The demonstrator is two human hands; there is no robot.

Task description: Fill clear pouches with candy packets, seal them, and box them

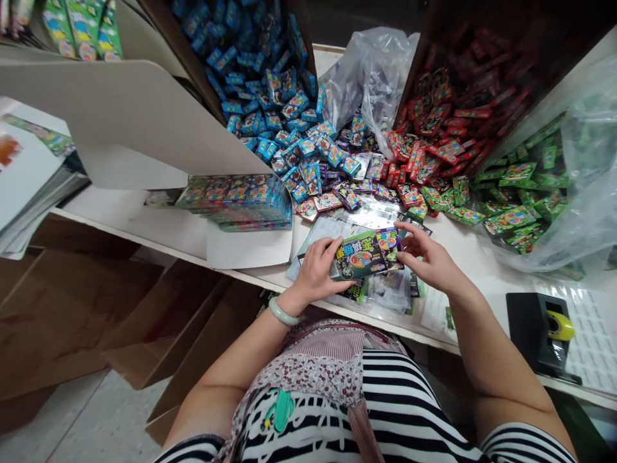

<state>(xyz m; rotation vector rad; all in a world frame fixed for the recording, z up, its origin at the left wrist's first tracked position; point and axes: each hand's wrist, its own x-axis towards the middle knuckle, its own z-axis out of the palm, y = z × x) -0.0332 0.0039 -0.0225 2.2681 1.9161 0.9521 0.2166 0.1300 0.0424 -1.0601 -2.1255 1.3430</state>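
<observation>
While a flat green and black pack (359, 260) is held at its left end by the left hand (315, 267), a small purple box (387, 239) is seen at the pack's right end. The pack is gripped by the left fingers, with the thumb laid along the near edge. By the right hand (427, 257), the purple box is met at its right side – the fingers are bent, and a gap is left between thumb and pointing finger. Whether the box is pinched by them cannot be told.

The pack is kept over the near edge of the white worktop (482, 251), above some flat clear bags (393, 292); whether they are touched by it cannot be told. Past the hands, blue boxes (289, 122) are heaped up, with red boxes (434, 141) to the right of them and green boxes (515, 173) farther right. A crumpled plastic bag (371, 71) is seen between the blue and red heaps. To the left of the hands, a stack of packs (236, 196) is held in an open white carton (250, 251). Near the right arm, a black tape holder (527, 331) is set down – a yellow roll (560, 326) is fitted in it.
</observation>
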